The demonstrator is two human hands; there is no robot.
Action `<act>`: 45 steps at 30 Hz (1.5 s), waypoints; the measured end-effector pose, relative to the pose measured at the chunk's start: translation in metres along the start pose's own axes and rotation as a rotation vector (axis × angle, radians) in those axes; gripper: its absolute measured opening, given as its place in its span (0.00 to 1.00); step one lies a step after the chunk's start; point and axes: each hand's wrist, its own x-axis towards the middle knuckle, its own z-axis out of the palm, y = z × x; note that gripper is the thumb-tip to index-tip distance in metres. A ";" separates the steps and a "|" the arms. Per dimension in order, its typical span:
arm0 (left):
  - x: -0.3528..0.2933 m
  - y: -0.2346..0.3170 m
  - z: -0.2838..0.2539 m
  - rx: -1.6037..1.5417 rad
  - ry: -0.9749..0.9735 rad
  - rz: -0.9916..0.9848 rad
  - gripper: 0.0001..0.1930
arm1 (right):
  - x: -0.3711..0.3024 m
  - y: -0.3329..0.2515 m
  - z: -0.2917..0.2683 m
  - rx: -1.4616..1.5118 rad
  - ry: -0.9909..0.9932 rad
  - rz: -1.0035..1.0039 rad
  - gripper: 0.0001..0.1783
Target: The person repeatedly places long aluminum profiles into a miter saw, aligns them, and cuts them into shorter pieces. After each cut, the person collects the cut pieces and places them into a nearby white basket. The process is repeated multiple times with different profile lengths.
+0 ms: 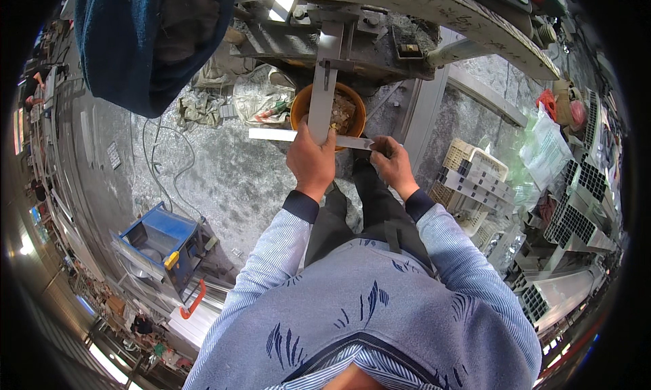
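My left hand (311, 165) is closed around the near end of a flat silver metal bar (323, 115) that runs away from me into the machine (380, 68). Crossing under that end lies a thin pale metal strip (268, 134), pointing left and right. The left fingers seem to touch the strip too, though the crossing is partly hidden. My right hand (393, 165) pinches the strip's right end. Below the bar stands an orange bucket (296, 105) with scraps and debris inside.
Dark blue cloth (122, 57) hangs at the upper left. A blue metal bin (163, 230) and an orange-handled tool (195, 300) are at the lower left. Cable (178, 180) lies on the floor. A cream plastic basket (491, 165) with metal pieces stands to the right, near stacked profiles (563, 298).
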 end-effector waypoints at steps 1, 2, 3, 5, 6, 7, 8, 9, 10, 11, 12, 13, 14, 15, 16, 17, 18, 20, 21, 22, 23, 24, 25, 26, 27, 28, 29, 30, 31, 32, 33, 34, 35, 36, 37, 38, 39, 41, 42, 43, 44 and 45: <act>0.000 0.000 0.000 0.001 -0.005 -0.003 0.25 | 0.003 -0.003 -0.001 -0.001 0.015 -0.022 0.18; 0.000 0.000 -0.001 0.000 -0.008 -0.002 0.25 | 0.007 -0.007 -0.002 -0.002 0.028 -0.042 0.17; -0.001 -0.001 -0.002 0.004 -0.033 -0.009 0.26 | 0.012 -0.012 -0.004 -0.015 0.056 -0.079 0.16; -0.002 -0.002 -0.004 0.004 -0.077 -0.016 0.28 | 0.027 -0.027 -0.012 -0.044 0.110 -0.149 0.15; -0.003 -0.004 -0.006 -0.025 -0.075 0.001 0.29 | 0.036 -0.037 -0.018 -0.116 0.153 -0.215 0.15; -0.005 -0.006 -0.009 -0.057 -0.073 0.017 0.31 | 0.046 -0.049 -0.025 -0.191 0.196 -0.281 0.15; -0.008 -0.009 -0.011 -0.091 -0.073 0.032 0.32 | 0.056 -0.061 -0.033 -0.264 0.238 -0.360 0.15; -0.011 -0.013 -0.013 -0.129 -0.096 0.020 0.33 | 0.069 -0.075 -0.042 -0.340 0.293 -0.400 0.18; -0.013 -0.017 -0.016 -0.170 -0.120 0.009 0.35 | 0.080 -0.088 -0.050 -0.414 0.355 -0.415 0.20; -0.015 -0.022 -0.018 -0.211 -0.143 -0.004 0.36 | 0.087 -0.101 -0.059 -0.522 0.398 -0.486 0.21; -0.016 -0.028 -0.019 -0.212 -0.197 -0.077 0.34 | 0.094 -0.113 -0.067 -0.629 0.445 -0.515 0.22; -0.015 -0.034 -0.019 -0.259 -0.257 -0.070 0.33 | 0.100 -0.123 -0.072 -0.732 0.486 -0.589 0.23; -0.012 -0.040 -0.019 -0.306 -0.315 -0.062 0.33 | 0.105 -0.131 -0.073 -0.816 0.493 -0.533 0.24; -0.009 -0.046 -0.018 -0.356 -0.368 -0.046 0.32 | 0.110 -0.138 -0.074 -0.896 0.496 -0.522 0.25; -0.007 -0.051 -0.016 -0.389 -0.399 -0.063 0.31 | 0.112 -0.143 -0.074 -0.977 0.499 -0.510 0.26; -0.005 -0.055 -0.015 -0.426 -0.424 -0.073 0.31 | 0.113 -0.147 -0.073 -1.033 0.488 -0.474 0.27; -0.002 -0.058 -0.013 -0.460 -0.453 -0.087 0.30 | 0.115 -0.149 -0.071 -1.089 0.475 -0.440 0.27; 0.003 -0.061 -0.012 -0.529 -0.478 -0.094 0.29 | 0.115 -0.151 -0.069 -1.170 0.457 -0.399 0.29; 0.004 -0.062 -0.013 -0.521 -0.511 -0.154 0.29 | 0.115 -0.151 -0.068 -1.193 0.453 -0.395 0.30; 0.003 -0.061 -0.013 -0.652 -0.522 -0.162 0.28 | 0.115 -0.151 -0.068 -1.218 0.448 -0.380 0.31; 0.003 -0.059 -0.014 -0.744 -0.552 -0.225 0.27 | 0.115 -0.151 -0.068 -1.205 0.444 -0.377 0.31; 0.004 -0.058 -0.015 -0.858 -0.584 -0.261 0.26 | 0.115 -0.150 -0.069 -1.194 0.438 -0.362 0.31; 0.005 -0.057 -0.015 -0.827 -0.593 -0.270 0.25 | 0.115 -0.149 -0.070 -1.184 0.432 -0.345 0.31; 0.007 -0.056 -0.015 -0.817 -0.605 -0.254 0.25 | 0.116 -0.148 -0.070 -1.171 0.431 -0.340 0.33; 0.010 -0.055 -0.014 -0.816 -0.611 -0.230 0.24 | 0.117 -0.147 -0.070 -1.168 0.421 -0.318 0.33; 0.010 -0.055 -0.013 -0.792 -0.618 -0.247 0.24 | 0.118 -0.147 -0.070 -1.168 0.418 -0.298 0.33; 0.011 -0.055 -0.012 -0.776 -0.622 -0.255 0.24 | 0.118 -0.147 -0.070 -1.173 0.422 -0.279 0.34; 0.012 -0.055 -0.011 -0.761 -0.626 -0.263 0.24 | 0.119 -0.147 -0.069 -1.173 0.415 -0.276 0.34; 0.012 -0.055 -0.009 -0.782 -0.618 -0.267 0.24 | 0.118 -0.148 -0.068 -1.177 0.414 -0.276 0.34; 0.012 -0.055 -0.008 -0.803 -0.610 -0.271 0.23 | 0.118 -0.149 -0.068 -1.182 0.403 -0.255 0.34; 0.011 -0.055 -0.007 -0.807 -0.611 -0.294 0.22 | 0.116 -0.150 -0.066 -1.182 0.415 -0.284 0.35; 0.012 -0.055 -0.007 -0.830 -0.607 -0.266 0.22 | 0.114 -0.151 -0.064 -1.183 0.416 -0.294 0.35; 0.012 -0.055 -0.007 -0.834 -0.612 -0.255 0.21 | 0.111 -0.151 -0.061 -1.184 0.424 -0.313 0.36; 0.012 -0.055 -0.008 -0.839 -0.617 -0.244 0.21 | 0.108 -0.150 -0.056 -1.107 0.402 -0.304 0.37; 0.013 -0.055 -0.008 -0.803 -0.621 -0.260 0.21 | 0.103 -0.148 -0.049 -1.031 0.386 -0.302 0.37; 0.013 -0.054 -0.008 -0.766 -0.625 -0.277 0.21 | 0.100 -0.146 -0.040 -0.952 0.363 -0.325 0.38; 0.013 -0.054 -0.008 -0.728 -0.629 -0.293 0.21 | 0.100 -0.143 -0.028 -0.751 0.292 -0.315 0.40; 0.012 -0.054 -0.005 -0.699 -0.522 -0.197 0.23 | 0.099 -0.135 0.001 -0.348 0.158 -0.280 0.42; 0.011 -0.054 -0.003 -0.689 -0.469 -0.142 0.24 | 0.100 -0.133 0.014 -0.187 0.098 -0.261 0.42; 0.011 -0.055 -0.001 -0.674 -0.462 -0.150 0.25 | 0.100 -0.132 0.028 -0.031 0.058 -0.185 0.43; 0.011 -0.055 0.001 -0.667 -0.456 -0.150 0.26 | 0.101 -0.132 0.041 0.113 0.035 -0.085 0.43; 0.011 -0.056 0.002 -0.641 -0.465 -0.182 0.26 | 0.103 -0.134 0.052 0.205 -0.001 -0.064 0.41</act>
